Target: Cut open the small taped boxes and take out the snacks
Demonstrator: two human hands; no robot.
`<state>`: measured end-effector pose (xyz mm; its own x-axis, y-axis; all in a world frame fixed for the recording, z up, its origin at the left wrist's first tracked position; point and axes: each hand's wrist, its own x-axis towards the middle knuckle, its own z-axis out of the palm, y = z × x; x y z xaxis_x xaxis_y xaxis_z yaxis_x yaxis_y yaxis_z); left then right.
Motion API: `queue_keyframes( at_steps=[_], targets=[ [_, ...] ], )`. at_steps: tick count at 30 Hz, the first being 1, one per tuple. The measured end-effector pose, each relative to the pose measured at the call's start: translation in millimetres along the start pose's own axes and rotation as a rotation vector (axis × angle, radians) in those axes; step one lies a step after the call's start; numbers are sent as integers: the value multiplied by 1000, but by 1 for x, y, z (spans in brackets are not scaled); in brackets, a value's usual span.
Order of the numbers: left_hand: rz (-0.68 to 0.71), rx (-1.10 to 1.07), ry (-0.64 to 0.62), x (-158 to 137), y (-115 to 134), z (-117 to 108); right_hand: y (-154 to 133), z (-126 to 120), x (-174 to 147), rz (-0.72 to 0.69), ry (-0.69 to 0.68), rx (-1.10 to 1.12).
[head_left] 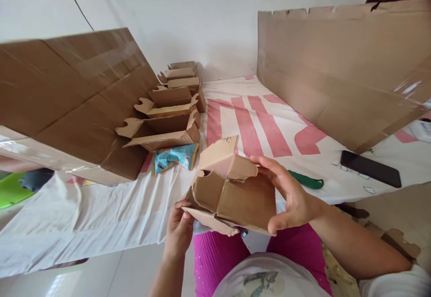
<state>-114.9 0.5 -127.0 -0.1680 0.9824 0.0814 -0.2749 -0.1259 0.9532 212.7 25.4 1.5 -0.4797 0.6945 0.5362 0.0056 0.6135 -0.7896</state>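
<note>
A small brown cardboard box (249,198) is held tilted above my lap, its flaps spread so that I see inside. My left hand (180,225) pinches its left edge, thumb on a lower flap. Across the right side reaches my right hand (286,194), fingers at the upper corner and thumb on the lower corner, gripping the box between them. Just beyond the box, a blue snack packet (175,157) lies on the cloth. To the right of the box, close to my right hand, is a green curved object (306,179), partly hidden by the hand.
Several opened small cardboard boxes (161,131) stand in a row at the back left. Large cardboard pieces rise at left (77,95) and right (336,72). A black phone (370,168) lies near the right edge of the table's white and pink cloth (242,113).
</note>
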Motion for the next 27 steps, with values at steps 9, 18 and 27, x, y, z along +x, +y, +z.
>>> queue_keyframes(
  at_steps=[9,18,27],
  targets=[
    [589,693,-71,-26,27,66,26,-21,-55,246,110,-414],
    [597,930,-151,-21,38,79,-15,-21,-54,13,566,-354],
    [797,982,-197,-49,30,80,-6,20,-17,218,103,-1085]
  ],
)
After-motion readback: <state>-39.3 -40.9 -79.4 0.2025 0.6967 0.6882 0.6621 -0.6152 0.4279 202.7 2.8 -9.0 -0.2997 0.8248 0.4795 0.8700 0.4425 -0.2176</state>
